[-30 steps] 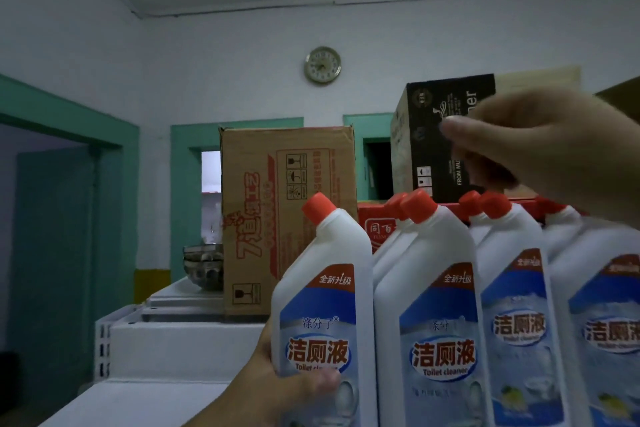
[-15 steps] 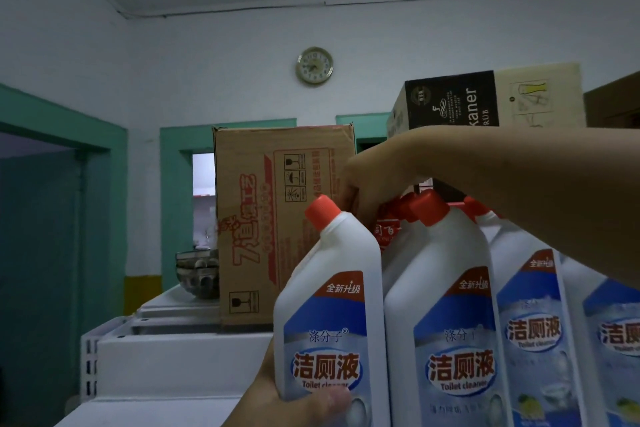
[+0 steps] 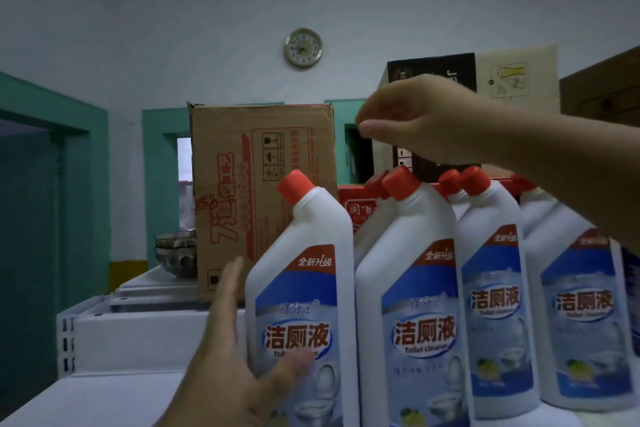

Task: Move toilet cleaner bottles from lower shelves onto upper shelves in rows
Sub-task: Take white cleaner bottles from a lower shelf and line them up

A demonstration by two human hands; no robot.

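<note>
1. Our L hand (image 3: 225, 357) is open, fingers straight, just beside the leftmost bottle (image 3: 301, 288).
2. Our R hand (image 3: 415, 121) hovers over the caps (image 3: 401, 184), fingers slack, holding nothing.
3. We count 4 bottles (image 3: 419, 295) upright in front on the shelf (image 3: 86, 395), 3 more behind.
4. Bkgd: 1 brown box (image 3: 259, 166), 1 clock (image 3: 303, 47).

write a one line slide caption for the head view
Left hand open beside the leftmost toilet cleaner bottle of a row, right hand hovering above the red caps

Left hand (image 3: 227, 354) and right hand (image 3: 424, 121) — both bare, the right forearm (image 3: 554, 163) bare too.
</note>
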